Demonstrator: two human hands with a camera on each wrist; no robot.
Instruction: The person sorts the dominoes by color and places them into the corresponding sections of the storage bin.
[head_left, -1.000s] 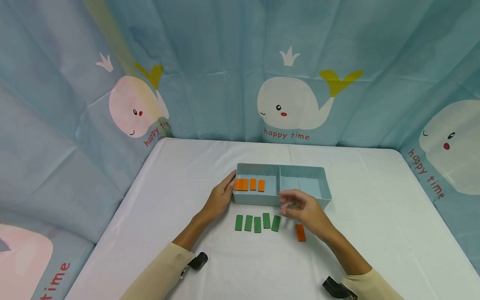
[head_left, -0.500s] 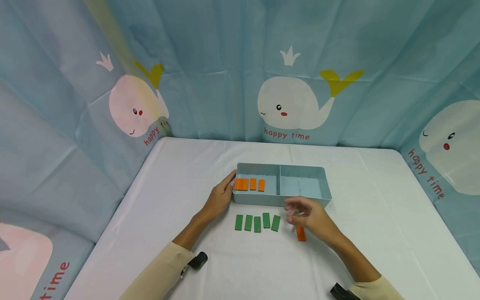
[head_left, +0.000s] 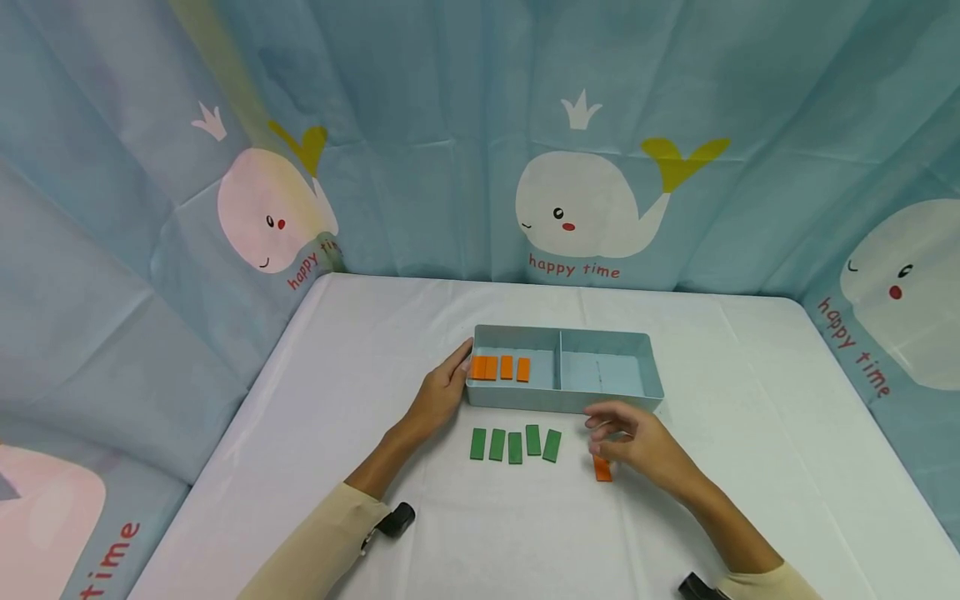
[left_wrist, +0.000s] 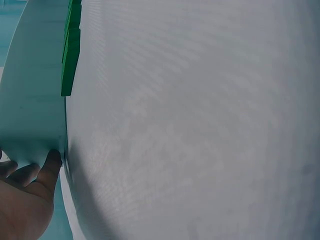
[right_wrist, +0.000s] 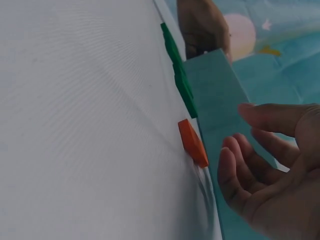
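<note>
A pale blue-green box (head_left: 517, 398) with two compartments stands on the table. My left hand (head_left: 438, 398) rests against its left end, and in the left wrist view the fingertips (left_wrist: 51, 159) touch that end wall. Several orange tiles (head_left: 522, 370) lie in the left compartment, the leftmost ones side by side. My right hand (head_left: 637, 442) is just in front of the box with fingers loosely bent and nothing between them. Below its fingers one orange tile (head_left: 603, 472), partly covered by the hand, lies on the cloth. Several green tiles (head_left: 514, 448) form a row in front of the box.
White cloth (head_left: 337, 333) covers the table. A light blue curtain (head_left: 450, 200) printed with whales hangs behind the table and along its sides. Each wrist wears a small black camera (head_left: 397, 520).
My right hand has drawn back from the box's front wall, moving right and toward me, and now hovers over the loose orange tile. The left hand and the box have not moved.
</note>
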